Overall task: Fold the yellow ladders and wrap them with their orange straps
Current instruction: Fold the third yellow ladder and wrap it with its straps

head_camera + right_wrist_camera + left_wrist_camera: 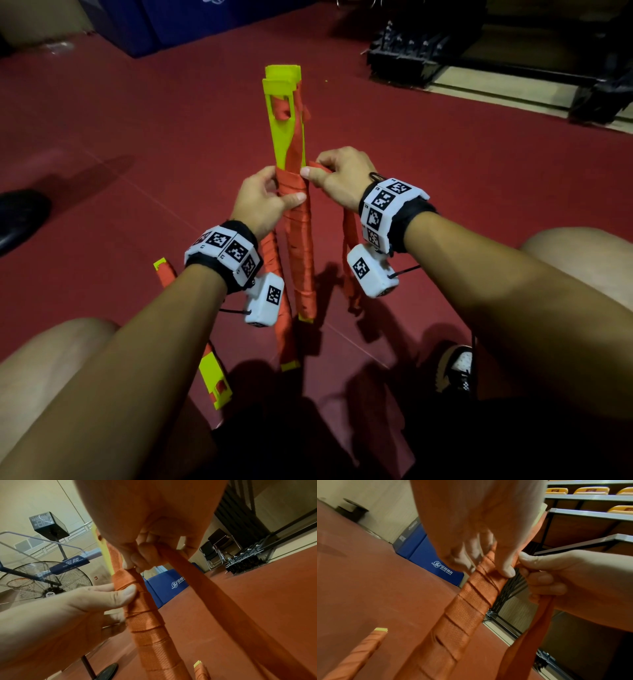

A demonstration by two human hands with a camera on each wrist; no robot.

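Note:
The folded yellow ladder stands tilted on the red floor, and its lower half is wound in orange strap. My left hand grips the bundle at the top of the winding, thumb across the front. Just to its right, my right hand pinches the loose strap where it leaves the ladder. The free length of strap hangs down under my right wrist to the floor.
Two more strap-wrapped ladder bundles lie on the floor near my knees. A black shoe is at the left and my sneaker at the right. Blue mats and a black metal frame stand at the back, and a floor fan to the left.

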